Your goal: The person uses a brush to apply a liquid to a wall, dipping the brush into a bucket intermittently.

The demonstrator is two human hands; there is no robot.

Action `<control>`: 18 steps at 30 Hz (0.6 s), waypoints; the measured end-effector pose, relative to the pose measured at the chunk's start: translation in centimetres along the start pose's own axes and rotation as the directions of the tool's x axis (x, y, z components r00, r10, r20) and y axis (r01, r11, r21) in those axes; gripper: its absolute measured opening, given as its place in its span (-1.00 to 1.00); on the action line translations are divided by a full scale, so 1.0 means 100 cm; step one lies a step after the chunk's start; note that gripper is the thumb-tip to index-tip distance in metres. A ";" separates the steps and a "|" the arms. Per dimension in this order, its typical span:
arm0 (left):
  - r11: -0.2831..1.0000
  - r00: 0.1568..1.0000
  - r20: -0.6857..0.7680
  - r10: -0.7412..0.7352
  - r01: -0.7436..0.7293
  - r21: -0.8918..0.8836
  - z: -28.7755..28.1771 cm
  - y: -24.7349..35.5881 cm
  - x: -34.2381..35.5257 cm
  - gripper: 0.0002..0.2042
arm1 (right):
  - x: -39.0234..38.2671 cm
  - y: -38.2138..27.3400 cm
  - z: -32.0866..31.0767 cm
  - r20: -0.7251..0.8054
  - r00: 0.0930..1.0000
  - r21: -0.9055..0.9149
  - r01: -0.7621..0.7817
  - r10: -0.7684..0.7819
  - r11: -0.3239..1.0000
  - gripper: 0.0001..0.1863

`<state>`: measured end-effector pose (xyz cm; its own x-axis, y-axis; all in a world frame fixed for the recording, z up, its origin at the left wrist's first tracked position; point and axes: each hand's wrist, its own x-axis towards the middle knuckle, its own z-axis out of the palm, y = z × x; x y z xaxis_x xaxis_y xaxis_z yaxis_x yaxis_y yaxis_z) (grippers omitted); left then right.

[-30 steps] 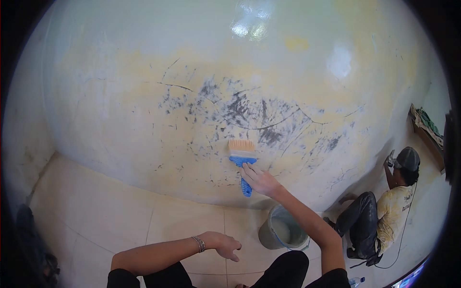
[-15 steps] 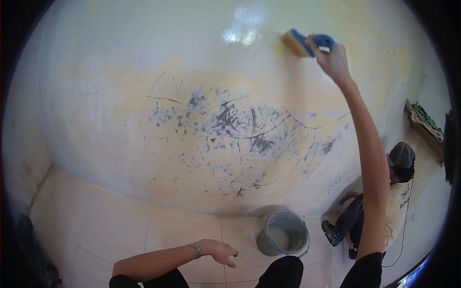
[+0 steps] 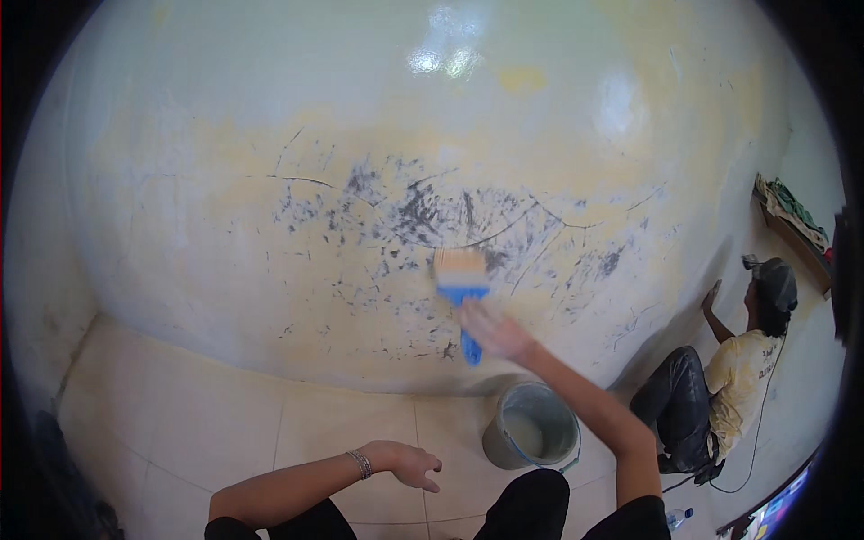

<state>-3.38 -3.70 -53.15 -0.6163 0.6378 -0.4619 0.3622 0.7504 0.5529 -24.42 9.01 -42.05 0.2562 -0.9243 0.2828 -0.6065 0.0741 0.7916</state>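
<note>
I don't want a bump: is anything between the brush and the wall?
Nothing that I can see: the right hand has the brush up at the wall, and the bucket stands lower, on the floor.

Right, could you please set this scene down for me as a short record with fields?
Right hand: grips the blue handle of a wide brush, bristles toward the wall; blurred, contact unclear
Left hand: empty, above the tiled floor; bracelet on wrist
Wall: pale with yellowish patches, cracks and dark marks
Bucket: upright on the floor, pale contents
Co-worker: low down at the right, wearing a cap
Lower right: clear bottle with blue cap
</note>
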 end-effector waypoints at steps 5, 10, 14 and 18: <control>0.999 1.000 0.011 0.026 -0.026 -0.024 -0.002 0.003 -0.001 -0.33 | -0.006 0.012 -0.021 0.094 0.970 0.536 -0.239 0.225 0.809 -0.58; 1.000 1.000 0.025 0.009 -0.009 -0.021 -0.001 -0.005 0.002 -0.33 | 0.012 0.139 -0.077 -0.128 0.742 0.582 -0.482 0.659 0.655 -0.76; 1.000 0.999 0.043 0.011 -0.010 -0.014 -0.004 -0.006 0.010 -0.32 | 0.020 0.224 -0.126 -0.381 0.534 0.597 -0.481 0.755 0.642 -0.80; 1.000 0.999 0.046 0.003 -0.001 -0.026 -0.009 -0.001 0.010 -0.32 | 0.010 0.245 -0.135 -0.516 0.466 0.451 -0.566 0.719 0.690 -0.80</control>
<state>-4.66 -3.30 -53.08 -0.5825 0.6470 -0.4920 0.3449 0.7448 0.5712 -28.87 14.92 -15.05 0.0710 -0.1840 0.9804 -0.9031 0.4054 0.1415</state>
